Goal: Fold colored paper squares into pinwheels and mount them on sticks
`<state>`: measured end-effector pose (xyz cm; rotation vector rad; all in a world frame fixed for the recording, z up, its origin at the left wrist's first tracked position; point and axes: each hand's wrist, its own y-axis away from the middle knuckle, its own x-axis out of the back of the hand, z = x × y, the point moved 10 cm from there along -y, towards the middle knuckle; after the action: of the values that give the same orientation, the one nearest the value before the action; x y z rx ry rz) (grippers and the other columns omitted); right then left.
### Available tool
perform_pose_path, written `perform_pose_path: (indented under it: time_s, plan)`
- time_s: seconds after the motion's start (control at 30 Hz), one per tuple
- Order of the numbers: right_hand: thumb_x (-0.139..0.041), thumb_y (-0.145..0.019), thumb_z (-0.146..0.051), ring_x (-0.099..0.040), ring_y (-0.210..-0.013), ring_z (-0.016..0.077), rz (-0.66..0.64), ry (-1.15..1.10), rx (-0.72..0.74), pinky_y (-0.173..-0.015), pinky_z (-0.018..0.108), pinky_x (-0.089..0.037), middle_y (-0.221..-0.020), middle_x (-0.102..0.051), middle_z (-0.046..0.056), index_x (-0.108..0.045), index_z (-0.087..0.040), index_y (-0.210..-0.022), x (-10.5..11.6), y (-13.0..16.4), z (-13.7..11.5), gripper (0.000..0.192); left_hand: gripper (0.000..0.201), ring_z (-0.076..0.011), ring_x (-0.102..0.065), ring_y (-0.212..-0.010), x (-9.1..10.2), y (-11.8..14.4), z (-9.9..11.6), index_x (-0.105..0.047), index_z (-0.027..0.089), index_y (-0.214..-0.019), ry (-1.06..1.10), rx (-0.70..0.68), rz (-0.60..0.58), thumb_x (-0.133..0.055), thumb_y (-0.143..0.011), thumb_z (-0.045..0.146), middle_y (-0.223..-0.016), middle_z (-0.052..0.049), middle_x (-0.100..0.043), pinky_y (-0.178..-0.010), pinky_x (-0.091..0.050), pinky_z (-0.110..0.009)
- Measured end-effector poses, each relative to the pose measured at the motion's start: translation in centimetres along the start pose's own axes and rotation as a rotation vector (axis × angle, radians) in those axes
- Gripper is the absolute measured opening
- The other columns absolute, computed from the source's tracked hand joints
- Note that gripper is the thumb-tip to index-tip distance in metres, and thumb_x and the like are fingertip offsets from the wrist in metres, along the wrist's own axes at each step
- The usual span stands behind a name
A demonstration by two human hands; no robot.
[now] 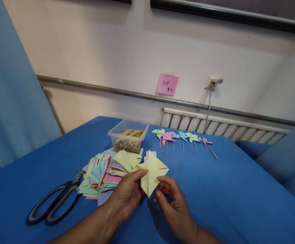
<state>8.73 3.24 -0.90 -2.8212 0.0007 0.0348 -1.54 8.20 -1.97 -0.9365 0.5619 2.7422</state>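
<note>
Both my hands hold a pale yellow paper square point(152, 171) with cut corners, just above the blue table point(226, 196). My left hand point(127, 195) pinches its left edge between thumb and fingers. My right hand point(173, 201) pinches its lower right part. To the left lies a spread pile of coloured paper squares point(104, 173). Behind that pile stands a clear plastic box of wooden sticks point(128, 135). A row of several finished paper pinwheels point(181, 137) on sticks lies at the back of the table.
Black-handled scissors point(56, 201) lie at the left of the table. A pink note point(167, 84) is stuck on the wall, beside a plug and cable point(212, 84). A radiator point(226, 127) runs behind the table. Blue fabric point(12, 95) hangs at the left.
</note>
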Motion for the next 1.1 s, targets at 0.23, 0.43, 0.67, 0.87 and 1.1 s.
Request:
perform_pose_path:
  time_s: [0.23,0.43,0.67,0.87,1.1]
  plan:
    - [-0.057,-0.083,-0.027,-0.051,-0.06,0.0116,0.058,-0.023,-0.064,-0.057,0.024,-0.039,-0.065,-0.056,-0.003,-0.057,-0.019,-0.081,1.0,-0.5,0.1,0.008,0.019,-0.017,-0.062,-0.064,-1.2,0.5,-1.0,-0.068,0.01,-0.086,-0.113,0.005,-0.069,-0.065,-0.071,0.021,-0.076,-0.008,-0.07,-0.062,-0.047,-0.027]
    - [-0.061,-0.078,-0.034,-0.047,-0.052,0.0106,0.187,-0.066,-0.207,-0.051,0.022,-0.035,-0.055,-0.054,-0.004,-0.051,-0.018,-0.07,2.1,-0.8,2.0,0.02,0.012,-0.0132,-0.056,-0.056,-1.3,0.1,-2.1,-0.068,0.012,-0.072,-0.145,0.021,-0.085,-0.067,-0.068,0.023,-0.065,-0.005,-0.067,-0.057,-0.044,-0.025]
    - [-0.062,-0.075,-0.037,-0.044,-0.049,0.0092,0.248,-0.078,-0.237,-0.049,0.021,-0.033,-0.053,-0.051,-0.005,-0.047,-0.018,-0.065,2.7,-1.0,2.1,0.026,0.014,-0.0135,-0.056,-0.057,-1.0,-0.1,-2.5,-0.066,0.013,-0.068,-0.153,0.029,-0.068,-0.071,-0.064,0.026,-0.063,-0.003,-0.064,-0.058,-0.043,-0.025]
    - [-0.063,-0.073,-0.036,-0.042,-0.047,0.0086,0.253,-0.058,-0.24,-0.046,0.02,-0.031,-0.05,-0.05,-0.005,-0.047,-0.019,-0.063,2.8,-1.0,2.1,0.026,0.019,-0.0122,-0.054,-0.053,-0.4,0.0,-2.7,-0.064,0.013,-0.064,-0.183,0.061,-0.019,-0.074,-0.062,0.029,-0.059,-0.002,-0.061,-0.057,-0.041,-0.024]
    - [-0.064,-0.072,-0.035,-0.042,-0.046,0.0087,0.243,-0.074,-0.255,-0.046,0.02,-0.031,-0.05,-0.049,-0.006,-0.047,-0.019,-0.064,2.8,-1.1,2.6,0.024,0.023,-0.0123,-0.053,-0.051,-0.1,-0.1,-2.9,-0.061,0.013,-0.062,-0.263,0.068,-0.01,-0.073,-0.065,0.033,-0.052,0.0,-0.057,-0.053,-0.038,-0.024]
